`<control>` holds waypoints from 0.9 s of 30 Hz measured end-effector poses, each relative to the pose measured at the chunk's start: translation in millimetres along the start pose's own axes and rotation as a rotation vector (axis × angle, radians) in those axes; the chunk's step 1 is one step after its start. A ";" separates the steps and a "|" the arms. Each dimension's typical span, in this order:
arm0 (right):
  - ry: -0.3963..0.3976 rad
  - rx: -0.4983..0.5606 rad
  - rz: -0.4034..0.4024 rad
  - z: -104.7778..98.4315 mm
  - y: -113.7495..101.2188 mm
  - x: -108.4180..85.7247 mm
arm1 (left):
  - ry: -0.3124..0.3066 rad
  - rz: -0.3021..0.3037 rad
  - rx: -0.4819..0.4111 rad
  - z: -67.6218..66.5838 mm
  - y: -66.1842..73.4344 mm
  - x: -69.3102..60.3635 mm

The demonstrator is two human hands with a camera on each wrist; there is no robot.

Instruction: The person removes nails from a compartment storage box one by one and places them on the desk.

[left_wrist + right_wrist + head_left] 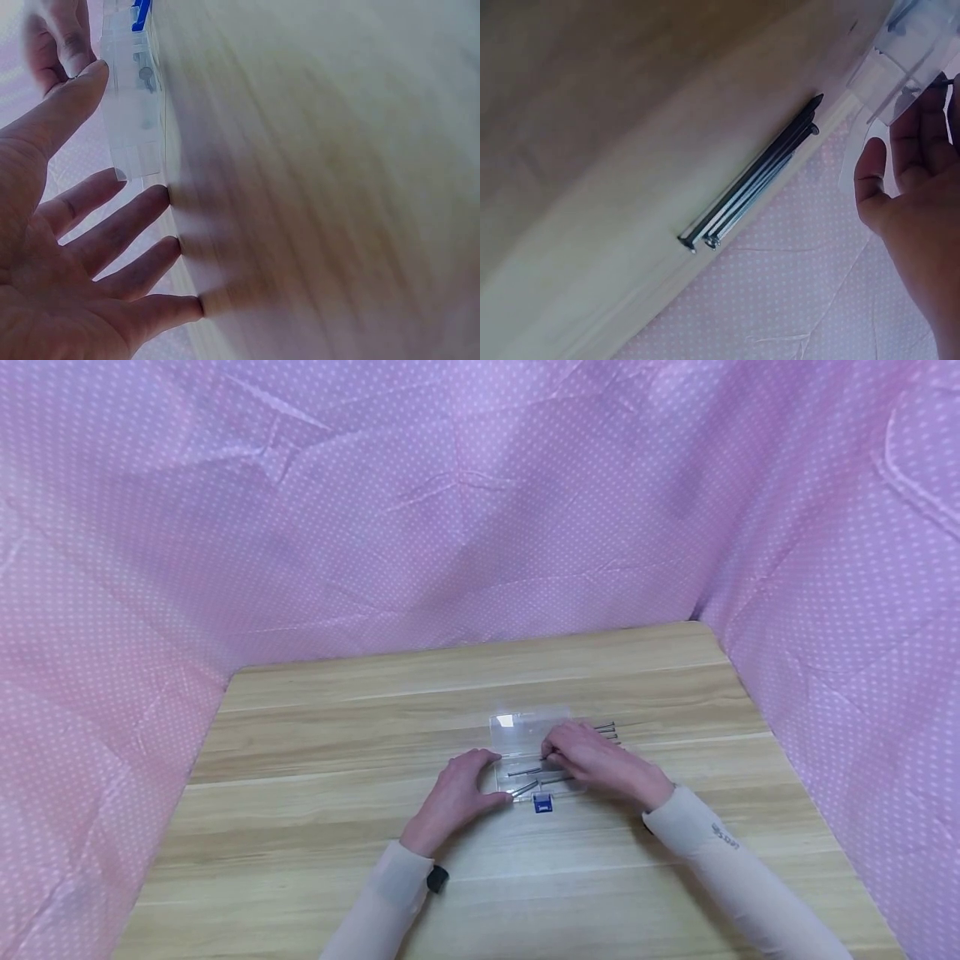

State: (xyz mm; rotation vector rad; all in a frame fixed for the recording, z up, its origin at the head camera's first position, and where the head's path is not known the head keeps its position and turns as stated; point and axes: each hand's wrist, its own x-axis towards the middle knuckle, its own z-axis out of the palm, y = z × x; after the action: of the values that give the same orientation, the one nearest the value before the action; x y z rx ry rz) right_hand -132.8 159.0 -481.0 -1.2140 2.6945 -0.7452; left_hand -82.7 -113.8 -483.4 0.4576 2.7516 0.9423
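A clear plastic box (517,761) lies on the table with its see-through lid (517,735) folded back and a blue latch (543,803) at the front. Long metal nails (525,772) lie inside it. At the box's left end my left hand (461,789) is spread, thumb at the near corner and index finger at the far side; its other fingertips rest on the table in the left wrist view. Over the box, my right hand (592,756) pinches a dark nail (946,82), mostly hidden by the fingers.
Several loose nails (754,180) lie side by side on the wooden table (315,827), right of the box. Pink dotted cloth (375,527) hangs behind the table and along both its sides.
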 end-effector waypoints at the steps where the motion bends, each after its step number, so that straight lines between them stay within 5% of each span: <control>1: 0.009 0.001 -0.006 0.2 0.2 -0.1 | 0.000 0.000 0.002 0.0 0.0 0.1; 27: 0.152 0.001 0.021 -13.0 0.6 -13.6 | -0.005 -0.014 -0.003 -2.4 0.1 0.6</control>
State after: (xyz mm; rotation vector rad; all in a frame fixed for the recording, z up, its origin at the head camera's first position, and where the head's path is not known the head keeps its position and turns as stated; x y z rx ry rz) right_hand -127.6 174.3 -471.4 -1.1721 2.8217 -0.8695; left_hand -83.9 -114.9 -481.5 0.4389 2.7445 0.9407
